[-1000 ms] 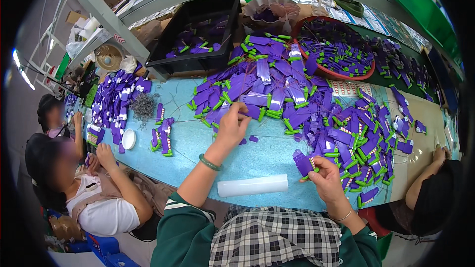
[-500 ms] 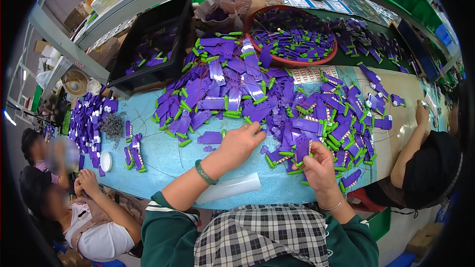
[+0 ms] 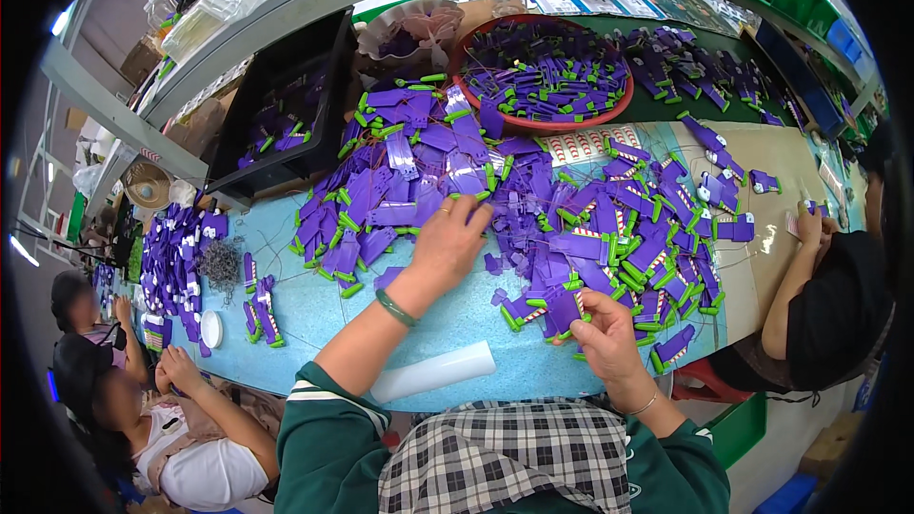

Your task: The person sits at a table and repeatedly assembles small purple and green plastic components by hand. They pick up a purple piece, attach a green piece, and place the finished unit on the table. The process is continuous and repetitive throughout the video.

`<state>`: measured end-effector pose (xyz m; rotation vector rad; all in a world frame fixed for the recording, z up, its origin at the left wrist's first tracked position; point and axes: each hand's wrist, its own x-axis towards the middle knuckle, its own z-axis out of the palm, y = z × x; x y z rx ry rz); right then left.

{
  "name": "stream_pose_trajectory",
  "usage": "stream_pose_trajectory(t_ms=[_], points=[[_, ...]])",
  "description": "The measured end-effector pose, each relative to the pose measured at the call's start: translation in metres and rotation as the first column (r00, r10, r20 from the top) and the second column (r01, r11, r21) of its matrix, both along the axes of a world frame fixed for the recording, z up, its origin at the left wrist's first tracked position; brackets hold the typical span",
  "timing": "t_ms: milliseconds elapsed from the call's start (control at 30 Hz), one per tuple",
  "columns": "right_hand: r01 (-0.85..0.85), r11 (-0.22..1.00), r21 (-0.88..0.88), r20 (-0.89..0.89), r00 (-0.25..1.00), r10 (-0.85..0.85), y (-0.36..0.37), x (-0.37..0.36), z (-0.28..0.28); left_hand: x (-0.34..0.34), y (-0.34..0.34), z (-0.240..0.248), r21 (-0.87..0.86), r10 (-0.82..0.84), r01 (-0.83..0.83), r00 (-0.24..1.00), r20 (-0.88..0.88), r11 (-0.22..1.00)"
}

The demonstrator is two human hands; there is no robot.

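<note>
A big heap of purple plastic pieces with green ends point(image 3: 533, 200) covers the light blue table point(image 3: 314, 314). My left hand point(image 3: 446, 246), with a green bracelet on the wrist, reaches into the near edge of the heap, its fingers resting on the purple pieces. My right hand point(image 3: 602, 331) pinches one purple piece with a green end point(image 3: 566, 308) at the heap's front edge. A white tube point(image 3: 433, 371) lies on the table just in front of me, between my forearms.
A red round tray point(image 3: 514, 119) and a black crate point(image 3: 286, 114) at the back hold more purple pieces. A person at the lower left point(image 3: 181, 419) handles pieces beside a smaller purple pile point(image 3: 176, 257). Another person sits at the right point(image 3: 828, 305).
My view has tilted nearer over the heap. My left hand has slid from the heap's left side toward its middle. My right hand still holds a piece at the front edge.
</note>
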<state>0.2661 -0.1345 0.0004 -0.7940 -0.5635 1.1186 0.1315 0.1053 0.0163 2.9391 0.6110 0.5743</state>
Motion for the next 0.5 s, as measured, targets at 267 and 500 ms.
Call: stream_pose_trajectory(t_ms=[267, 500], points=[[-0.026, 0.999, -0.019, -0.022, 0.999, 0.025, 0.001, -0.001, -0.006, -0.034, 0.062, 0.003, 0.252, 0.227, -0.258, 0.963, 0.145, 0.933], [-0.035, 0.999, -0.030, -0.002, 0.999, 0.035, 0.000, -0.001, -0.006, -0.024, 0.025, 0.022, 0.170, -0.066, 0.022, 0.964, 0.256, 0.985]])
